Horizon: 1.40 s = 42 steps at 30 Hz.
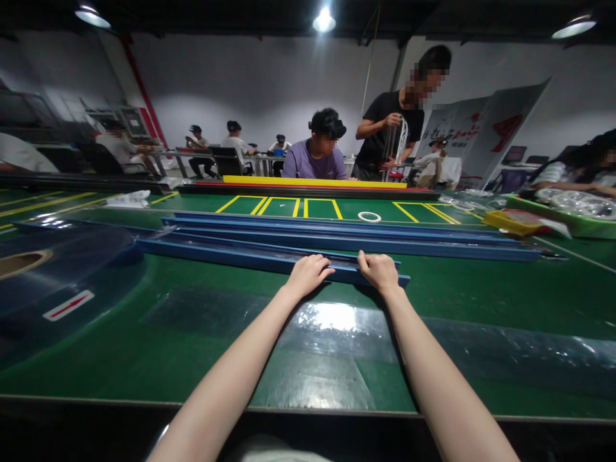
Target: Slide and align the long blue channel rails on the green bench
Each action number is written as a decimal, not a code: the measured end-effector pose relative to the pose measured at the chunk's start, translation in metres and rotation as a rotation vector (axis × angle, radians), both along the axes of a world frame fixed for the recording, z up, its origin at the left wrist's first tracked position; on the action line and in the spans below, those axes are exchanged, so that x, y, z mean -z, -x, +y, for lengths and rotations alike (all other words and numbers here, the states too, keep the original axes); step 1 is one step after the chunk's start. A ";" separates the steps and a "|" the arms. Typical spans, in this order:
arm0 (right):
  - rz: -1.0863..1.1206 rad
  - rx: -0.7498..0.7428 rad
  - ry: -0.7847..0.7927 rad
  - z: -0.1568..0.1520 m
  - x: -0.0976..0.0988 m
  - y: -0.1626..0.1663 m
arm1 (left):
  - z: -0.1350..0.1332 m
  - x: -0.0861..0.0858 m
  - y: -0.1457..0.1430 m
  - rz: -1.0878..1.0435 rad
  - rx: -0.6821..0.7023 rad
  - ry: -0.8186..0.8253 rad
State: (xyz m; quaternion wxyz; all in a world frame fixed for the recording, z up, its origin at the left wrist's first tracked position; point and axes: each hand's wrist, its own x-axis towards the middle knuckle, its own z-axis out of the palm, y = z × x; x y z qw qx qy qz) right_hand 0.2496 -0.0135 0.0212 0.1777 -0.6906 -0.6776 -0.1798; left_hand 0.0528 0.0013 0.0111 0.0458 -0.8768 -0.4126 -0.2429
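Several long blue rails lie side by side across the green table (120, 359). My left hand (308, 273) and my right hand (379, 269) both rest on the nearest blue rail (231, 254), close to its right end. The fingers of each hand curl over the rail's top edge, gripping it. A sheet of clear plastic film (337, 333) lies flat on the table between my forearms, just in front of the rail.
A large dark roll of film (58, 276) sits at the left. A white tape ring (369, 217), a yellow tray (513, 222) and a green tray of clear parts (568, 215) lie beyond the rails. Yellow and red rails (312, 183) and seated and standing people are at the far side.
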 end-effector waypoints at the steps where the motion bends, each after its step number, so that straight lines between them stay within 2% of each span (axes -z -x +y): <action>1: 0.000 0.015 0.002 -0.001 0.000 -0.004 | 0.000 0.000 0.001 0.005 0.019 -0.013; 5: 0.022 0.091 0.009 -0.002 0.000 -0.023 | 0.003 0.000 0.007 0.056 0.011 -0.070; 10: 0.055 0.151 0.026 -0.004 0.000 -0.041 | 0.009 0.002 0.018 0.105 -0.058 -0.059; 20: 0.104 0.213 0.060 -0.007 -0.002 -0.040 | 0.008 0.002 0.017 0.142 -0.091 -0.043; 32: 0.057 0.116 0.235 -0.011 -0.011 -0.036 | 0.010 0.002 0.017 0.148 -0.100 -0.007; 42: 0.024 0.099 0.267 -0.014 -0.013 -0.033 | 0.009 0.002 0.018 0.141 -0.104 -0.011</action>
